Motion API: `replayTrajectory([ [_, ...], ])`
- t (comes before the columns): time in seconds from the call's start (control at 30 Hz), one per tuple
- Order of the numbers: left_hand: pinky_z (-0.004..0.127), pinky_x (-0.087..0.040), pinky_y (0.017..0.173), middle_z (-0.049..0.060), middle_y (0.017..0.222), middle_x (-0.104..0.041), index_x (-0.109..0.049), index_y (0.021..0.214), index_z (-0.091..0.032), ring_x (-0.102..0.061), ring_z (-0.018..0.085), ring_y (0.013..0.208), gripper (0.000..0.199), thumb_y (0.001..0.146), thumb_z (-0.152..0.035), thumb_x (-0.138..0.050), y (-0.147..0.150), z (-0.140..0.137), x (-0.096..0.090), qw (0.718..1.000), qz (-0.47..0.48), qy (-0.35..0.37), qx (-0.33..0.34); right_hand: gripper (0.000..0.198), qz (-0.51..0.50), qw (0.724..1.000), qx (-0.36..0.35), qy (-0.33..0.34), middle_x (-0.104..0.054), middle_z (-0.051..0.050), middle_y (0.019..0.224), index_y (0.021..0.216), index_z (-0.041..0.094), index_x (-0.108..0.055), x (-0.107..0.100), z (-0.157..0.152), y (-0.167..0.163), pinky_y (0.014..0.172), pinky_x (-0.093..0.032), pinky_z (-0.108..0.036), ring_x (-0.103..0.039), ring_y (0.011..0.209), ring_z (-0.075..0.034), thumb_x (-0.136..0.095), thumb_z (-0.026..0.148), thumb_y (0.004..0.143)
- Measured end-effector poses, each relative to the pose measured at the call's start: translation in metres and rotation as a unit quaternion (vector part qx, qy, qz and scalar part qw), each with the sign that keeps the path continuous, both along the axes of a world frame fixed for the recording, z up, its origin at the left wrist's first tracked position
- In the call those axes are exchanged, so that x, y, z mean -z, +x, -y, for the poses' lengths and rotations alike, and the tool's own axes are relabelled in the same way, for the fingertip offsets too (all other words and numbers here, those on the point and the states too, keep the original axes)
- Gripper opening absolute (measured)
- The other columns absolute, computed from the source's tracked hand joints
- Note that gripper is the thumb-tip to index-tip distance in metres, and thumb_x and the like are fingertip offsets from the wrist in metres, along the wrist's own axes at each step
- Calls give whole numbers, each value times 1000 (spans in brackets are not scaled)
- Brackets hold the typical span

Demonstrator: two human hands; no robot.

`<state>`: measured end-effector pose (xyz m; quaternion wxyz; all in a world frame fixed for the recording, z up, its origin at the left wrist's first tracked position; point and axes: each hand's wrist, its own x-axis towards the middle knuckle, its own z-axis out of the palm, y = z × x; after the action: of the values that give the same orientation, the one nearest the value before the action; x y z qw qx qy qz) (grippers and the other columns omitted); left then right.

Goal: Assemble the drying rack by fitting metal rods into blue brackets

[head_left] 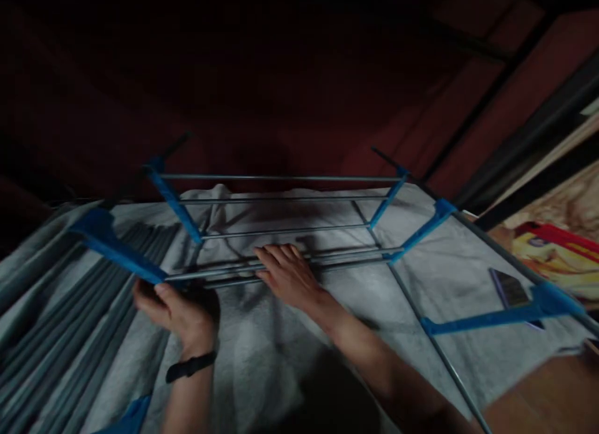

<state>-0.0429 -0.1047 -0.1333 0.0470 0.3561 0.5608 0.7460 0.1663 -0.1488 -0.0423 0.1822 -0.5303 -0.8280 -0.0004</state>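
Observation:
A rack of thin grey metal rods and blue plastic brackets stands on a pale cloth (262, 359). My left hand (175, 312), with a black band on the wrist, is closed at the near end of the left blue bracket (121, 250), where the rods meet it. Across the middle of the front metal rods (346, 257) lies my right hand (287, 275), its fingers curled over them. Farther back, more rods (281, 178) span two blue brackets. On the right, another blue bracket (482, 318) juts from a side pole.
Several loose grey tubes (88, 296) lie on the cloth at the left. A blue part (128, 418) shows at the bottom edge. To the right are a phone (512, 290) and a red and yellow package (556, 253). A dark red surface (262, 90) rises behind the rack.

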Motion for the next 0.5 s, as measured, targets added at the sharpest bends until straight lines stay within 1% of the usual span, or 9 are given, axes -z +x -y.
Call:
replayTrajectory([
  [0.07,50,-39,111,5,137,-56,-53,134,-32,-52,30,125,43,94,-47,-48,10,9,-10,992,-103,0,-75,40,-79,992,91,20,-61,-9,132,137,22,-53,3,23,36,107,-39,-36,-52,121,-20,-31,34,105],
  [0.13,54,-40,109,5,134,-58,-52,133,-36,-53,31,124,41,93,-45,-48,20,18,-23,976,-189,-9,-107,41,-180,960,211,41,-65,-10,119,121,20,-61,6,43,72,102,-43,-35,-56,113,-21,-26,33,105],
  [0.17,56,-39,109,5,134,-58,-51,133,-36,-52,32,124,42,92,-45,-49,25,22,-31,968,-227,-13,-109,42,-234,931,273,58,-66,-11,114,115,19,-62,7,51,90,98,-45,-34,-57,110,-21,-25,35,104],
  [0.23,59,-37,108,6,132,-58,-54,131,-34,-51,33,126,44,89,-43,-54,38,29,-45,952,-290,6,-98,42,-336,852,387,104,-65,-13,111,112,18,-59,11,65,129,93,-48,-33,-59,104,-22,-24,38,101],
  [0.3,60,-35,107,8,130,-58,-56,130,-31,-51,35,126,42,89,-39,-56,57,33,-58,945,-325,26,-30,44,-410,769,470,141,-62,-15,114,115,16,-54,19,76,169,90,-50,-33,-60,103,-21,-22,38,97],
  [0.37,60,-36,105,10,129,-59,-56,131,-30,-52,36,124,39,92,-34,-55,86,36,-68,932,-348,22,101,46,-461,716,505,136,-61,-14,119,117,16,-53,31,82,207,90,-51,-34,-60,108,-22,-21,39,93],
  [0.43,57,-39,101,12,126,-62,-56,132,-30,-55,36,118,37,94,-34,-54,125,37,-74,891,-376,-3,253,50,-503,696,499,116,-60,-15,127,119,17,-54,45,82,236,92,-52,-36,-59,117,-23,-20,42,93],
  [0.47,54,-41,98,13,121,-64,-58,130,-30,-57,35,113,35,95,-36,-54,146,37,-76,865,-393,-9,312,53,-511,700,488,107,-59,-15,130,121,18,-55,51,79,246,94,-52,-37,-58,121,-23,-19,45,94],
  [0.5,51,-42,95,12,117,-66,-59,128,-28,-59,33,108,34,96,-37,-54,167,36,-77,839,-409,-14,358,57,-499,719,474,96,-59,-15,132,126,18,-54,56,74,254,95,-52,-38,-58,123,-23,-15,46,95],
])
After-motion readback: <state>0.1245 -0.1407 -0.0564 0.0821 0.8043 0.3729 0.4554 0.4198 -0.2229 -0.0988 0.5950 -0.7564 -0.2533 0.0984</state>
